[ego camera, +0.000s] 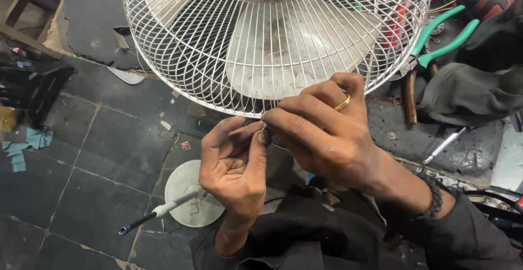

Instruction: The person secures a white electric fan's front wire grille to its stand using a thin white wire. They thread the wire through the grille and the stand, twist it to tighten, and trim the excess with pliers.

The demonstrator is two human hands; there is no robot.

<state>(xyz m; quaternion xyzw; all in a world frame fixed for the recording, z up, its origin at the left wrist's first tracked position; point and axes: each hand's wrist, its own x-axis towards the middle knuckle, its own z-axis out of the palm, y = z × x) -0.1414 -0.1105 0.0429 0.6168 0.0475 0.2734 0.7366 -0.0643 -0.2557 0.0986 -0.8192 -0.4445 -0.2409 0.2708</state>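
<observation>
White wire-mesh fan guard [272, 36] looming over dark tiled floor [98, 155], left hand [234, 166] and right hand [321, 134] pinching together on something tiny at its lower rim, green-handled pliers [441, 38] lying nearby.

White wire fan guard [218, 57], green-handled pliers [444, 38], gold ring [342, 104], dk grey floor tiles [98, 155]

Dark stone floor [98, 161] in large tiles, pale grout lines, scattered paper scraps. At nine o'clock, teal rags [24, 145] beside dark wooden furniture [38, 85]. At eleven o'clock, wooden frame [24, 17] and torn mat [90, 17]. At six to seven o'clock, round pale disc [188, 194] flat on tiles. At three o'clock, raised dusty slab [436, 145] with dark cloth [468, 93]. Dim, even light.
</observation>
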